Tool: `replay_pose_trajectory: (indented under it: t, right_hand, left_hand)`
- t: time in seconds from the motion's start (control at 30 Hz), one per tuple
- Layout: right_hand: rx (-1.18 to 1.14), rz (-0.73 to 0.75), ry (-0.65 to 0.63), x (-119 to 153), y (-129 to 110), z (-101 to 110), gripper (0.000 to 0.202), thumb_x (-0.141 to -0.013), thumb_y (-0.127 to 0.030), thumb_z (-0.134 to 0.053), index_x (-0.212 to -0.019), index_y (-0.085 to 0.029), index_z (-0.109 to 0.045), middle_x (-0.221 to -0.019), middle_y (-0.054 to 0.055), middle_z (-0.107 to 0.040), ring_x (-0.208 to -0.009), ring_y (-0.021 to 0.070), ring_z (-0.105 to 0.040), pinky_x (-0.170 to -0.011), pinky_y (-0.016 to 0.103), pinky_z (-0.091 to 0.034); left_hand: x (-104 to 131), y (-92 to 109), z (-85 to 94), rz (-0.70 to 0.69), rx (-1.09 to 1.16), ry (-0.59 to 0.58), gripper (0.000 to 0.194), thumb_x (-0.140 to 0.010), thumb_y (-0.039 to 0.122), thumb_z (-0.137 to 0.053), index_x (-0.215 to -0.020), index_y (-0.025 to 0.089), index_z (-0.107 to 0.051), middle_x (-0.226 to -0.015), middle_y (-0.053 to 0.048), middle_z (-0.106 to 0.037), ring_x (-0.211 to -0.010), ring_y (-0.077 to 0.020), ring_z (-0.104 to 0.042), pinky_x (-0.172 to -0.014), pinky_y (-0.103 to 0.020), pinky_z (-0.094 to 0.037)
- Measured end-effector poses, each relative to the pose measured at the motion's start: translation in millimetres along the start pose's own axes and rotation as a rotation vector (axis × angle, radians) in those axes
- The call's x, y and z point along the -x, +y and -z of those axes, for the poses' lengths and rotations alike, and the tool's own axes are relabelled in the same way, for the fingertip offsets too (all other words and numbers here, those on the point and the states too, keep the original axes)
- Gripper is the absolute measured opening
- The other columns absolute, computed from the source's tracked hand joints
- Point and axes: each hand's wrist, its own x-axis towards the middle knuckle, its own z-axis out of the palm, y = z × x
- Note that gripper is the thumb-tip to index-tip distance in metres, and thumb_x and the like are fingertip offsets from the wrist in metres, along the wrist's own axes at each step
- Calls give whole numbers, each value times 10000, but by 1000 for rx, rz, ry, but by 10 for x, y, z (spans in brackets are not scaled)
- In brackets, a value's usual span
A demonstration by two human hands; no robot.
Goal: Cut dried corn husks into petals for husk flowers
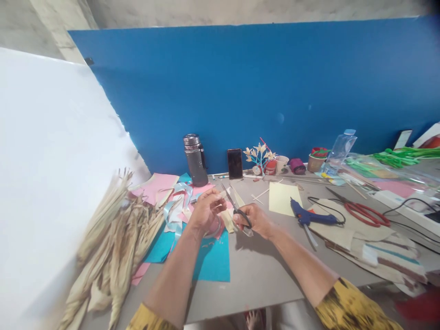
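Note:
My left hand [207, 210] is pinched around a small pale strip of dried husk [224, 193]. In my right hand [257, 221] are black-handled scissors [244, 218], their blades pointing up and left beside the strip. Whether the blades touch it I cannot tell. Below and behind my hands lie more pale husk pieces [227, 220] and a turquoise sheet [215, 262] with small scraps on it. A light blue ribbon [169, 214] curls to the left of my left hand, over pink sheets [156, 187].
Dried corn husks [120, 243] are heaped at the left. Along the blue panel [247, 91] stand a flask [196, 162], a phone [235, 164] and husk flowers [260, 155]. A yellow sheet [282, 198], blue glue gun [314, 217] and red-handled scissors [367, 214] lie to the right.

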Motion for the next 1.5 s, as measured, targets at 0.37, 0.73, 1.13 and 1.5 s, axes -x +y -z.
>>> replay_pose_trajectory:
  t: [0.37, 0.73, 1.13, 1.5]
  right_hand:
    - [12, -5, 255, -48, -8, -30, 422, -657, -532, -790, -584, -150, -626, -516, -13, -519, -488, 98, -416, -465, 234, -315]
    - [-168, 114, 380, -15, -172, -6, 309, -590, -353, -819, -771, -167, -651, -604, -33, -555, -534, 107, -436, -486, 240, -349]
    - [-312, 174, 569, -57, -161, -60, 267, -590, -352, -810, -710, -182, -643, -596, -18, -537, -516, 114, -425, -478, 270, -340]
    - [-55, 45, 74, -10, -50, -50, 523, -751, -661, -675, -694, -142, -700, -609, 36, -599, -536, 116, -434, -500, 256, -292]
  left_hand:
    - [21, -63, -83, -30, -52, -8, 229, -624, 263, -783, -615, 165, -576, -573, 12, -570, -540, -101, -538, -581, -233, -442]
    - [33, -185, -45, -68, -587, -195, 185, -722, 304, -720, -654, 175, -607, -572, 23, -577, -447, -95, -482, -460, -221, -327]
    - [53, -341, -239, 119, 76, -108, 243, -638, 252, -817, -714, 159, -606, -679, 10, -616, -637, -110, -575, -666, -267, -474]
    - [0, -107, -104, -78, 38, 29, 120, -609, 196, -700, -607, 160, -586, -600, 14, -588, -586, -114, -565, -606, -248, -459]
